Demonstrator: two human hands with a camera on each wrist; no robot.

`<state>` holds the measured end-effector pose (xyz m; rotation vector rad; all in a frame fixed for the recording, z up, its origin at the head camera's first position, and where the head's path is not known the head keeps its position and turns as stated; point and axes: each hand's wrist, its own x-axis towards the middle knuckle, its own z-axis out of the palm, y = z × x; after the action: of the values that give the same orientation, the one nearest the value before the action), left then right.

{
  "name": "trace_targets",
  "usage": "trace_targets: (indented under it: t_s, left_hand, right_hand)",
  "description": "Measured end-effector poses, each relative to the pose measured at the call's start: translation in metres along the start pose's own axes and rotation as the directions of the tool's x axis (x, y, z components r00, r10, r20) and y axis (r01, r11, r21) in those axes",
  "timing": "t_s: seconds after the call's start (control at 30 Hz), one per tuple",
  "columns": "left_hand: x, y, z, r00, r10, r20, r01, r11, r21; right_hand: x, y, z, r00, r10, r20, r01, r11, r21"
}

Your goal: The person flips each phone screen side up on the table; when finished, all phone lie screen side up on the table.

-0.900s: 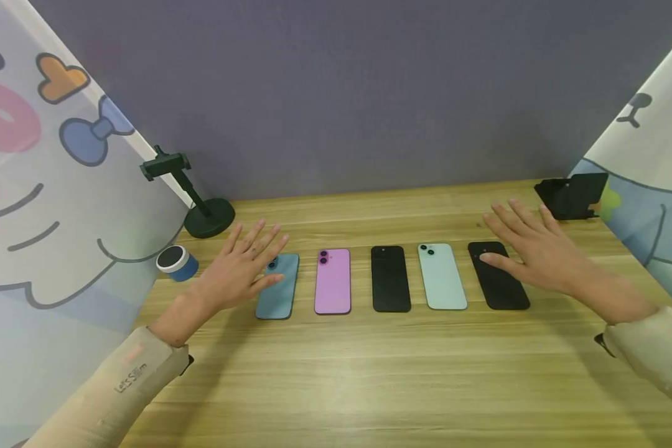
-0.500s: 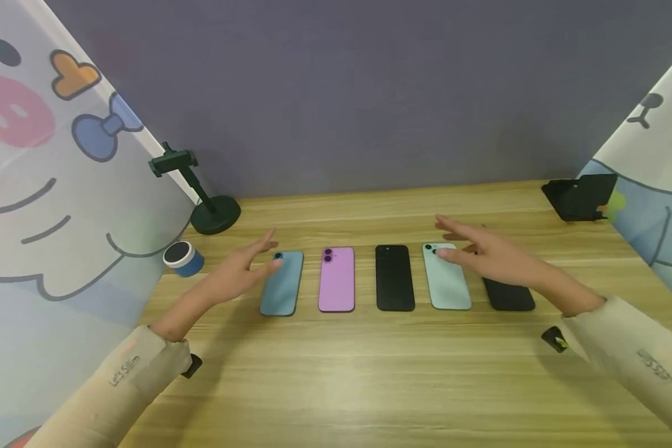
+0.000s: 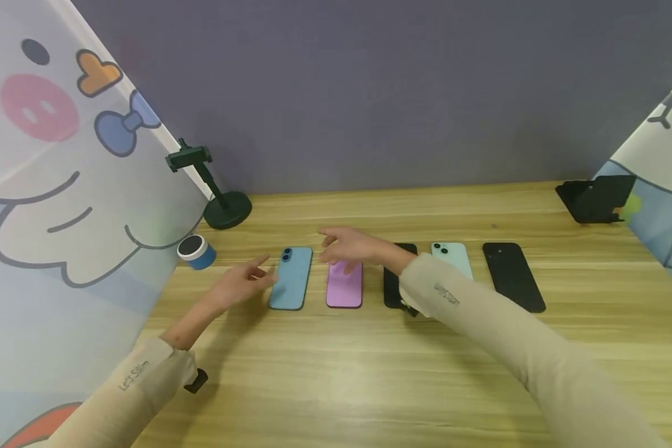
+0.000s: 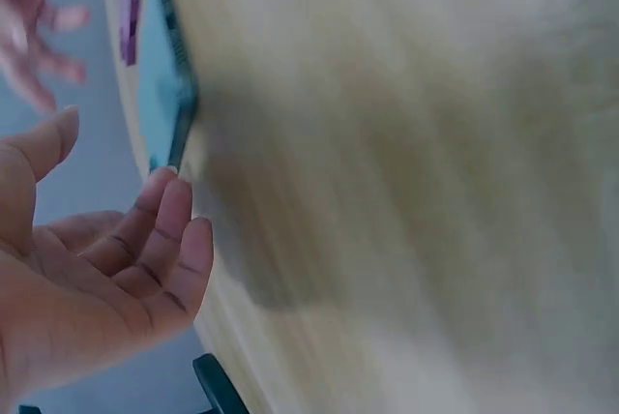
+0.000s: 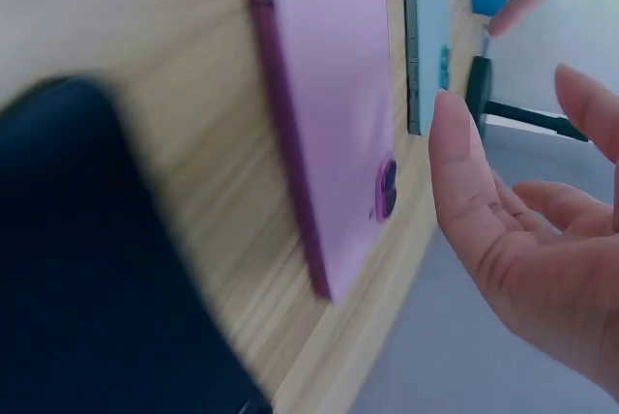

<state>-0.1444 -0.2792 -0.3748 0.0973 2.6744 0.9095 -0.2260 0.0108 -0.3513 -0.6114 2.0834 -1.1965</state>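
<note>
Several phones lie face down in a row on a wooden table. My left hand hovers at the left side of the blue phone, fingers loosely bent and holding nothing. Above the pink phone is my right hand, which covers its upper part in the head view; its fingers are apart and empty in the right wrist view. My right sleeve partly hides a black phone and the mint phone. Another black phone lies at the right end.
A dark green phone stand stands at the back left, with a blue and white round container in front of it. At the back right is a black folding stand. A grey partition rises behind the table.
My right hand has swept left from the rightmost black phone to above the pink phone. The left hand has drawn back from over the blue phone to its left edge, its fingers bending.
</note>
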Motion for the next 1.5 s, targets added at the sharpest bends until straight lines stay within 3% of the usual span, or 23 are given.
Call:
trace_targets:
  t_s: [0.17, 0.4, 0.67, 0.8, 1.03, 1.17, 1.33, 1.5]
  left_hand:
    - [-0.001, 0.000, 0.014, 0.999, 0.046, 0.000, -0.045, 0.993, 0.108]
    - [-0.007, -0.002, 0.022, 0.996, 0.092, 0.006, -0.091, 0.973, 0.213]
    - [-0.009, -0.001, 0.027, 0.989, 0.146, -0.026, -0.131, 0.942, 0.308]
    - [-0.010, 0.002, 0.025, 0.990, 0.141, -0.017, -0.127, 0.936, 0.329]
    - [-0.011, 0.004, 0.027, 0.994, 0.110, 0.022, -0.111, 0.923, 0.368]
    - [-0.011, 0.003, 0.030, 0.991, 0.133, 0.018, -0.130, 0.922, 0.366]
    - [-0.010, 0.004, 0.032, 0.984, 0.177, 0.013, -0.170, 0.916, 0.363]
    - [-0.008, 0.005, 0.034, 0.984, 0.178, 0.030, -0.175, 0.905, 0.387]
  right_hand:
    - [0.035, -0.012, 0.017, 0.998, 0.053, -0.036, -0.056, 0.992, -0.110]
    - [0.059, -0.019, 0.037, 0.995, 0.082, -0.060, -0.096, 0.953, -0.287]
    - [0.059, -0.023, 0.044, 0.991, 0.056, -0.122, -0.105, 0.889, -0.445]
    - [0.059, -0.024, 0.046, 0.988, 0.024, -0.151, -0.102, 0.838, -0.536]
    - [0.061, -0.026, 0.051, 0.990, 0.004, -0.138, -0.086, 0.800, -0.594]
    - [0.063, -0.025, 0.050, 0.992, 0.024, -0.126, -0.091, 0.819, -0.567]
    - [0.067, -0.020, 0.043, 0.992, 0.070, -0.103, -0.111, 0.878, -0.466]
    - [0.070, -0.017, 0.038, 0.990, 0.114, -0.079, -0.134, 0.928, -0.346]
